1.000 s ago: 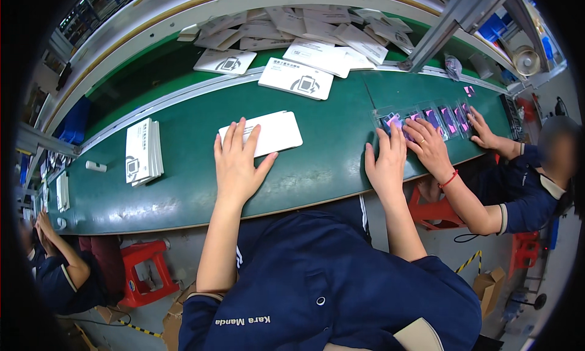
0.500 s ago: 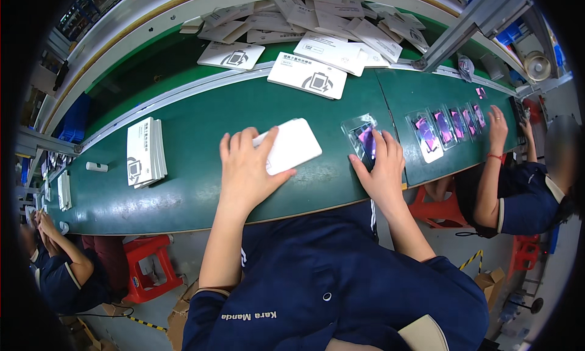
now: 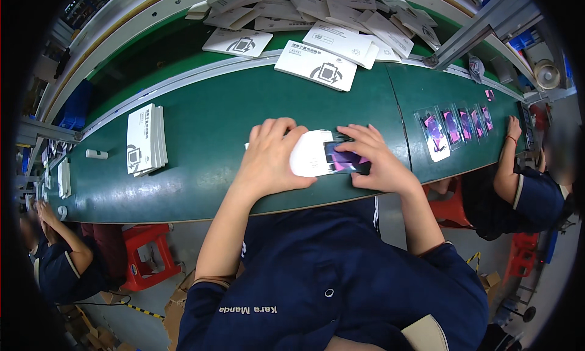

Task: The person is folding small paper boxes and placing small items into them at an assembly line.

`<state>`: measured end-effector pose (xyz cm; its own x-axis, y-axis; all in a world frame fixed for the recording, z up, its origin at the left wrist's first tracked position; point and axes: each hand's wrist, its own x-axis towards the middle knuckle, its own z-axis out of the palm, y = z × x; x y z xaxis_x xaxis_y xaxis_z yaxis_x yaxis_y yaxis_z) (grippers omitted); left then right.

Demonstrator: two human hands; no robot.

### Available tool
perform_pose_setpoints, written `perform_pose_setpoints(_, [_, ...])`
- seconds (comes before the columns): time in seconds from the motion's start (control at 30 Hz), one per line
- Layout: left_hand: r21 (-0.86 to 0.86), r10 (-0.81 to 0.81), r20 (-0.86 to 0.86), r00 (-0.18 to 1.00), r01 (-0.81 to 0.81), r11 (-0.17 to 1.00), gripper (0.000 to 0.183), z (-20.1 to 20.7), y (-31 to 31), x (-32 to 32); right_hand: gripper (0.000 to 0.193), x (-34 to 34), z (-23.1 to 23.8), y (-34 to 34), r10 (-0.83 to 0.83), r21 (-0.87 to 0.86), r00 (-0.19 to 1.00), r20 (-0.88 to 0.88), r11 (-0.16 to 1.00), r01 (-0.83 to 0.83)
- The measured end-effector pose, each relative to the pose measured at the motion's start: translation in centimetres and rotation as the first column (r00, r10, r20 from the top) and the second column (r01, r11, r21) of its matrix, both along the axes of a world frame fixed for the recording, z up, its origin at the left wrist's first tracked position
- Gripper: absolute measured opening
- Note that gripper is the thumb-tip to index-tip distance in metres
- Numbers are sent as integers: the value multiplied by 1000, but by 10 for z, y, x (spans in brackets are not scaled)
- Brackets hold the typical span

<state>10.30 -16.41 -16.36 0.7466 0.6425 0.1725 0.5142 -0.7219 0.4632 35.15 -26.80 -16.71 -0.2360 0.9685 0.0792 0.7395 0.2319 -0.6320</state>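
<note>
A flat white box (image 3: 312, 156) lies on the green table in front of me, and my left hand (image 3: 271, 159) is closed round it from the left, covering much of it. A clear plastic tray with a dark, purple-and-pink flat piece (image 3: 347, 160) is at the box's right end. My right hand (image 3: 381, 162) grips that tray, its fingers over the top and the thumb at the near edge. Tray and box meet end to end; whether the tray is inside the box or only against it, I cannot tell.
A stack of printed white boxes (image 3: 145, 141) stands at the left, near a small white roll (image 3: 96, 154). More flat boxes (image 3: 317, 64) lie heaped at the back. Several filled clear trays (image 3: 434, 134) sit in a row at the right. Co-workers sit on both sides.
My right hand has brought the clear tray leftward to the white box. My left hand has moved right and now wraps the box. The right-hand co-worker's arm has moved away from the trays.
</note>
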Motion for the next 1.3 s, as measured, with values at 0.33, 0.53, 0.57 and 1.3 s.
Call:
perform_pose_setpoints(0.33, [-99,153,444,883,-121,988,92,9,-13,24,68,-39,15,19,67,140,579,-812,987,82])
perform_pose_setpoints(0.53, [-45,179,671,719,-201,979,93,-5,-20,37,59,-48,41,19,125,156,460,-879,987,30])
perform_pose_setpoints(0.57, [-35,169,726,666,-210,977,95,-8,-23,40,59,-50,44,18,122,154,459,-880,988,31])
perform_pose_setpoints(1.3, [-427,346,903,254,436,793,28,4,-39,16,15,-91,14,13,71,470,754,-653,819,329])
